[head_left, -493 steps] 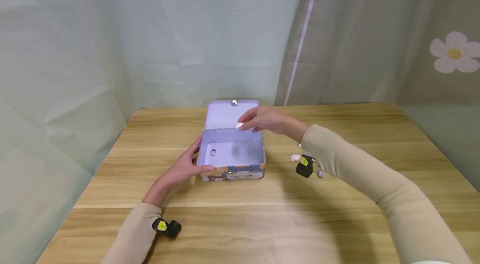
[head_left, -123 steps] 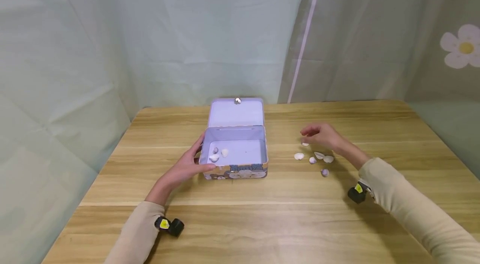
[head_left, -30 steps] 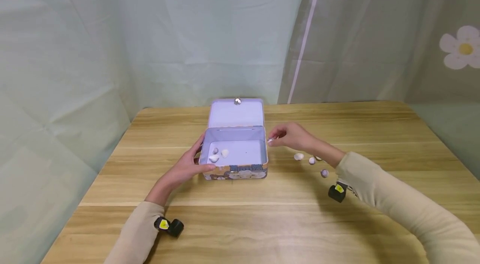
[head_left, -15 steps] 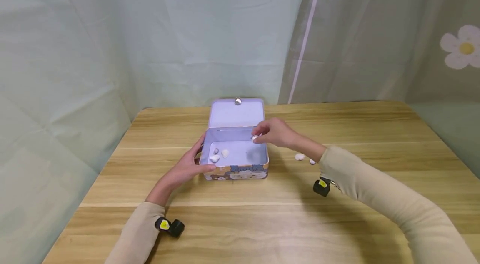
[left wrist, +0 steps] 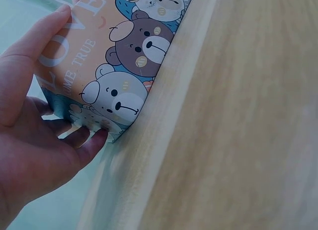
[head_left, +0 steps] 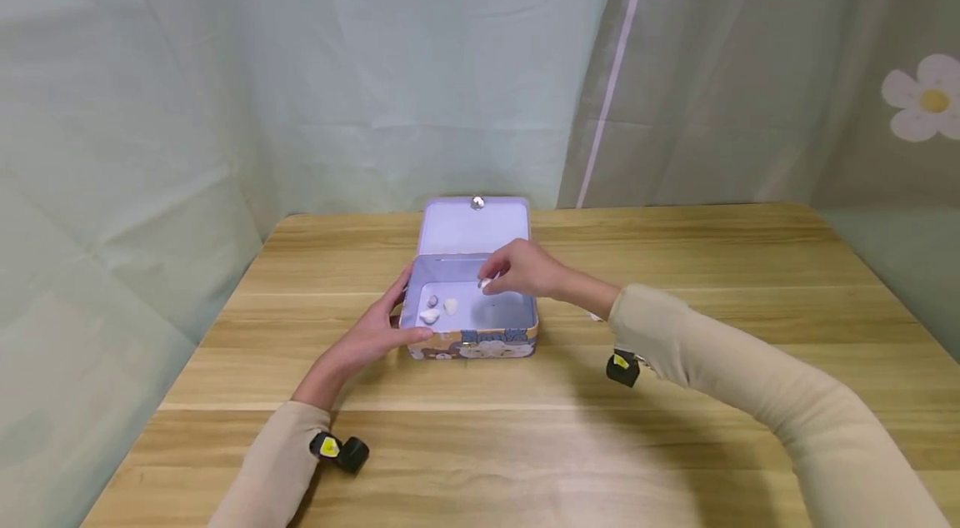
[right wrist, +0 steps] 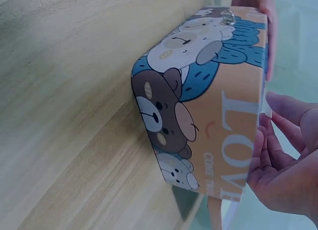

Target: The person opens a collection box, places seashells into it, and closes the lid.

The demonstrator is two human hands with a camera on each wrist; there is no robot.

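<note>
Pinching a small white shell [head_left: 485, 284] between thumb and fingertips, the right hand [head_left: 521, 270] is hovering over the open tin [head_left: 471, 342], above the right half of its floor. Left hand [head_left: 369, 338] is bracing the tin's left end: thumb lying along the front rim, fingers curled round the lower corner, as the left wrist view is showing [left wrist: 47, 125].

Step in hand, by judgement: the shell is being carried into the tin, and release has not yet come. The next move is calling for a short lowering toward the tin floor and a gentle parting of thumb and fingers, with the left hand steadying the tin so it is not sliding on the table [head_left: 675, 445].

Three shells [head_left: 439, 310] are lying inside the tin, at its left end, pale and rounded, one greyer than the rest. Right of the tin, more may be lying behind the right sleeve [head_left: 720, 361], but little is showing.

Materials: the tin is looking like thin printed metal, rectangular with rounded corners, its lavender lid [head_left: 474, 226] standing open at the back; cartoon bears and lettering are covering its glossy outer walls [right wrist: 198, 106]. Smooth light wood-grain is covering the table.
</note>
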